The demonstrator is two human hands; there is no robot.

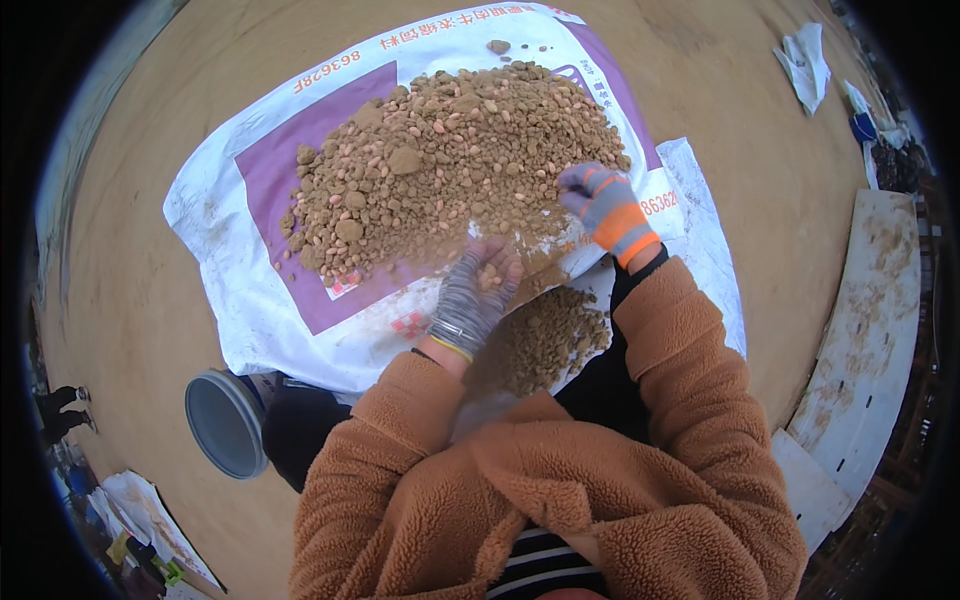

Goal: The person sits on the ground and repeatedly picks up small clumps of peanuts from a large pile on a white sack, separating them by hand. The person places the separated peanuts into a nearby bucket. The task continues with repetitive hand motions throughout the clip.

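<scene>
A heap of soil clods (pixel 450 161) mixed with pinkish kernels, probably shelled peanuts, is spread over a white and purple woven feed sack (pixel 202 202). My left hand (pixel 480 296), in a grey knit glove, is cupped palm up at the heap's near edge and holds a few pale kernels (pixel 490 277). To its right, my right hand (pixel 606 206) wears a grey and orange striped glove. Its fingers are bent over the heap's right edge; whether anything is pinched in them is hidden. Below the hands, loose soil (pixel 555 341) lies in a smaller pile close to my lap.
A grey-rimmed bucket (pixel 225 426) stands tilted beside my left leg. Another white sack (pixel 697 225) lies under the right edge. Long pale boards (pixel 862 337) run along the right side of the bare ground. A person's legs (pixel 64 412) show far left.
</scene>
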